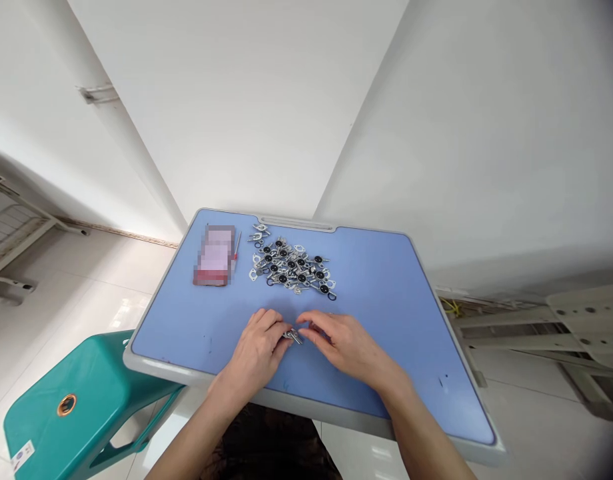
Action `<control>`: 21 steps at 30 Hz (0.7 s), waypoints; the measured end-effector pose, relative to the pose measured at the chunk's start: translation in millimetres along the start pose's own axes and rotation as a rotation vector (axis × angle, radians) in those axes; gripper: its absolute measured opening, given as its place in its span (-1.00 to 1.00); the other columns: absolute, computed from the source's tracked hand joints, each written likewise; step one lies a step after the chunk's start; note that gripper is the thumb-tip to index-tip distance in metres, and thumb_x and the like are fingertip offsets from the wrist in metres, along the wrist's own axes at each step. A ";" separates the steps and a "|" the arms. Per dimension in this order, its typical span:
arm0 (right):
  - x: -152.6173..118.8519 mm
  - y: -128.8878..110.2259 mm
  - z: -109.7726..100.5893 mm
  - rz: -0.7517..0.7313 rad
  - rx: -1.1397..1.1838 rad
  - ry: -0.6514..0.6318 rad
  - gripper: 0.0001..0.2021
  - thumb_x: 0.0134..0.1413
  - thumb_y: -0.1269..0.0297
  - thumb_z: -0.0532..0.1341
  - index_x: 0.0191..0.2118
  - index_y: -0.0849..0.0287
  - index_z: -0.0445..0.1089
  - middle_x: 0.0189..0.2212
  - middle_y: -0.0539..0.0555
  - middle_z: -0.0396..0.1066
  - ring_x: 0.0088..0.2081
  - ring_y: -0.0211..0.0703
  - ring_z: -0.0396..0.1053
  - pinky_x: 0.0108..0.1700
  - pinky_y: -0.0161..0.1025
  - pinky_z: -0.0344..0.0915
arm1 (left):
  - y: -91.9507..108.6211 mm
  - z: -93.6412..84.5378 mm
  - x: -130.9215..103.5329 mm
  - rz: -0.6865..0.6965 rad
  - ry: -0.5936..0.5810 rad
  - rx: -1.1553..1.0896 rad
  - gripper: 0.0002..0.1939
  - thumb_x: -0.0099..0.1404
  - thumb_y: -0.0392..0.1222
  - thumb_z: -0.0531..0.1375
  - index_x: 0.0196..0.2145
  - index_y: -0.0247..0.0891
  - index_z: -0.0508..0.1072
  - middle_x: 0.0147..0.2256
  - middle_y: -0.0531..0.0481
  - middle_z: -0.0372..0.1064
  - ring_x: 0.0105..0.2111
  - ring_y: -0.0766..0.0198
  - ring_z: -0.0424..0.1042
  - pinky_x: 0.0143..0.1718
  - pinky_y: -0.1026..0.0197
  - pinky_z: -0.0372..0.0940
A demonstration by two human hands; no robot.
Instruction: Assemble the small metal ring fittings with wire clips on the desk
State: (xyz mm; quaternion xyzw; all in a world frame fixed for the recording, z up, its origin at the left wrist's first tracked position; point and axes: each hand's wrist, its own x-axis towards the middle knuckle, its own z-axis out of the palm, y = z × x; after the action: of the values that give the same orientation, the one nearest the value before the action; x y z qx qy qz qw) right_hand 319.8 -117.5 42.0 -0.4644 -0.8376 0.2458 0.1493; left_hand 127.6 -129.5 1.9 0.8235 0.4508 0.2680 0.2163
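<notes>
My left hand (262, 343) is closed, with thumb and fingertips pinching a small silvery metal part with thin prongs (294, 336). The prongs stick out to the right, and the rest is hidden by the fingers. Close to their tips is my right hand (339, 340), its thumb and forefinger apart and nothing visible between them. Beyond both hands lies a loose heap of small metal parts with round black discs (291, 265). Flat silvery plates with holes (256, 259) and dark rings (332, 297) lie among them.
A blue table (386, 287) with a grey rim bears everything. At its left lie a pixelated phone-like rectangle (215, 255) and a thin red-handled screwdriver (235, 253). Two forked metal pieces (259, 232) lie behind the heap. A green stool (81, 393) stands left; a white wall rises behind.
</notes>
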 end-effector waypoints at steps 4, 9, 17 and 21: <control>-4.4 -3.2 -10.7 0.111 0.205 0.013 -0.75 0.28 0.32 -0.09 -0.05 0.12 0.25 -0.52 -0.04 0.35 -0.55 -0.27 0.24 -0.44 -0.31 0.18 | -1.0 0.7 -0.4 0.004 0.017 0.000 -0.88 0.28 -0.28 0.14 -0.21 -0.26 0.43 -0.24 -0.06 0.32 -0.25 0.18 0.29 -0.21 0.09 0.29; -3.8 -3.0 -15.4 0.099 0.463 0.054 -0.76 0.25 0.28 0.00 -0.01 0.09 0.24 -0.25 0.06 0.45 -0.27 -0.21 0.38 -0.21 -0.24 0.31 | -0.9 -0.6 -0.3 0.016 0.004 -0.006 -0.87 0.30 -0.26 0.12 -0.21 -0.23 0.43 -0.25 -0.06 0.32 -0.27 0.19 0.29 -0.23 0.09 0.30; -2.4 4.5 -11.7 -0.075 0.457 0.336 -0.84 0.17 0.26 0.13 -0.23 0.09 0.45 -0.31 0.10 0.35 -0.27 -0.18 0.33 -0.29 -0.24 0.33 | -2.3 -1.0 -0.2 0.032 0.027 0.003 -0.85 0.31 -0.25 0.10 -0.19 -0.24 0.43 -0.25 -0.07 0.31 -0.26 0.20 0.29 -0.24 0.09 0.32; -3.5 3.5 -9.3 -0.112 0.548 0.290 -0.85 0.20 0.30 0.10 -0.19 0.14 0.39 -0.32 0.10 0.38 -0.31 -0.21 0.36 -0.28 -0.24 0.36 | -2.0 -1.6 0.2 0.034 0.034 0.006 -0.85 0.30 -0.26 0.11 -0.19 -0.23 0.44 -0.26 -0.07 0.31 -0.26 0.20 0.30 -0.24 0.10 0.32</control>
State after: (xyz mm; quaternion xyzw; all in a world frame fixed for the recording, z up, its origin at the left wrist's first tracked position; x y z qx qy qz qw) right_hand 328.5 -116.4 47.7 -0.3901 -0.7345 0.3850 0.4001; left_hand 125.4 -128.2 2.0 0.8270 0.4411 0.2844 0.2015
